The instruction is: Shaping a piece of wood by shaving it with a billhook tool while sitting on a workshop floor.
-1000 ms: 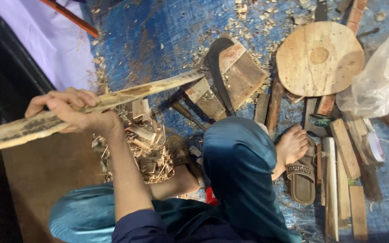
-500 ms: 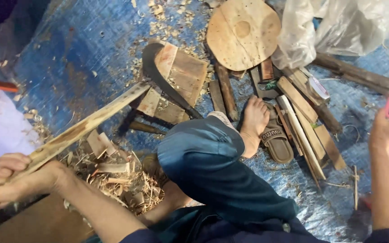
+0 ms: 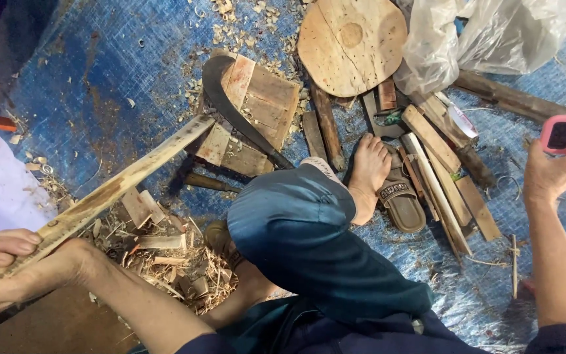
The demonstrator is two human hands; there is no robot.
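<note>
My left hand (image 3: pixel 14 265) grips a long split wooden strip (image 3: pixel 122 180) near its lower end; the strip runs up and to the right, its far tip resting by a stack of wooden blocks (image 3: pixel 253 115). My right hand (image 3: pixel 555 172) is raised at the right edge and holds a small pink device with a dark screen (image 3: pixel 563 133). A curved dark blade (image 3: pixel 230 111) lies across the wooden blocks. My bent leg in blue trousers (image 3: pixel 302 239) sits between both arms, the bare foot (image 3: pixel 368 174) on a brown sandal (image 3: pixel 401 203).
A blue tarp (image 3: pixel 99 85) covers the ground. A round wooden disc (image 3: pixel 352 42) lies at the top, with a clear plastic bag (image 3: pixel 492 36) beside it. Several wooden sticks (image 3: pixel 443 177) lie to the right. Wood shavings and offcuts (image 3: pixel 158 255) are piled under the strip.
The view has swung to the right and down. My right hand with the pink device has come into view at the right. My left hand still holds the strip, now lower left.
</note>
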